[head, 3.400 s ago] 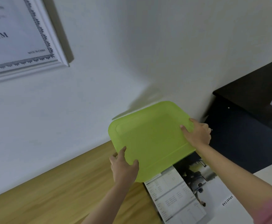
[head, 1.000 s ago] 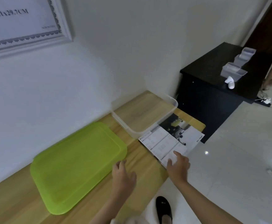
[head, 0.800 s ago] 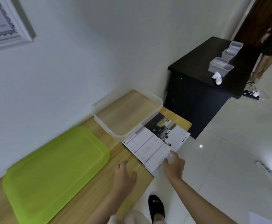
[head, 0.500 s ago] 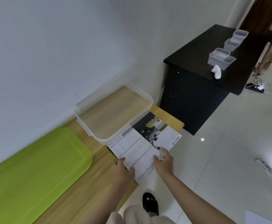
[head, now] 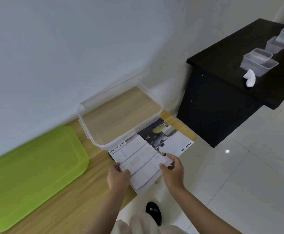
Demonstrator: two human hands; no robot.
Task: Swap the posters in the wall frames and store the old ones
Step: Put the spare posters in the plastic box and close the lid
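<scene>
There is one view only, from the person's head, looking steeply down and forward from close above the hands. The left hand and right hand sit low in the middle of the picture, forearms running in from the bottom edge. The table fills the area left of and beyond the hands, the wall rises behind them, and floor lies to their right.
</scene>
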